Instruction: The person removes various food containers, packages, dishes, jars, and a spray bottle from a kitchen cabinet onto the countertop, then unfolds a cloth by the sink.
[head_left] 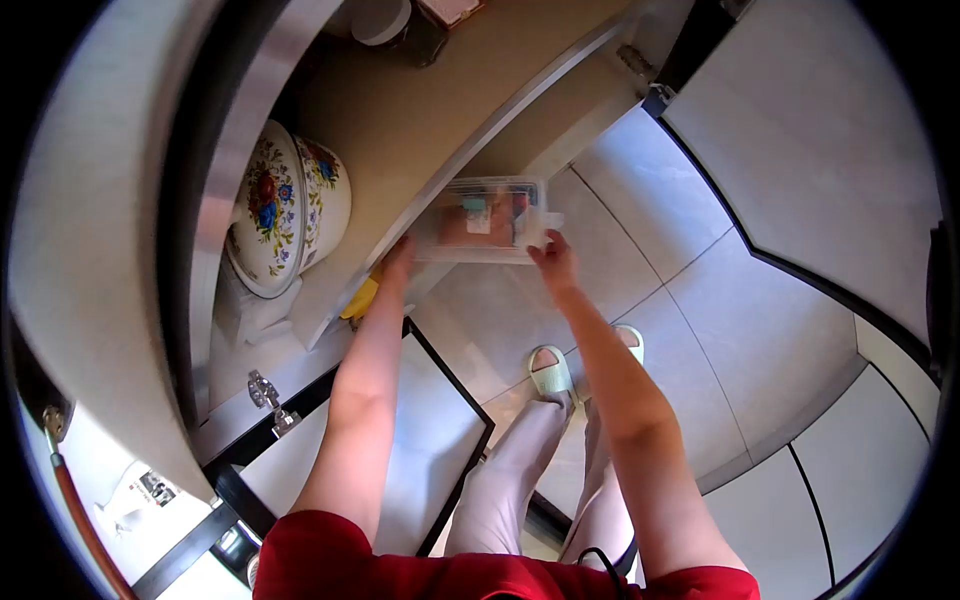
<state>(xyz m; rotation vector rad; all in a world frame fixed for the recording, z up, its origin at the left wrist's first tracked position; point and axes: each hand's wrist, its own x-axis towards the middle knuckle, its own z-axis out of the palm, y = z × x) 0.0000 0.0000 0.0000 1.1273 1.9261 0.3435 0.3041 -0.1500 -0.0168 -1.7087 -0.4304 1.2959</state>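
A clear plastic storage box [455,250] with a see-through lid is between my two hands, at the front edge of the cabinet's lower level. Reddish-brown contents and a pale label show through it. My right hand [557,265] is closed on the box's near right corner, fingertips and thumb together. At the box's left end, my left hand [398,262] grips its side; some of those fingers are hidden by the box and the shelf edge. Just beside the left wrist is something yellow [362,298], mostly hidden.
On the cabinet shelf [420,110] sits a white floral enamel pot [325,200], with a lidded jar [382,22] farther back. An open cabinet door [370,450] with a metal hinge [270,400] lies at left. My slippered feet stand on grey floor tiles [660,240]. Another door panel [820,130] is at upper right.
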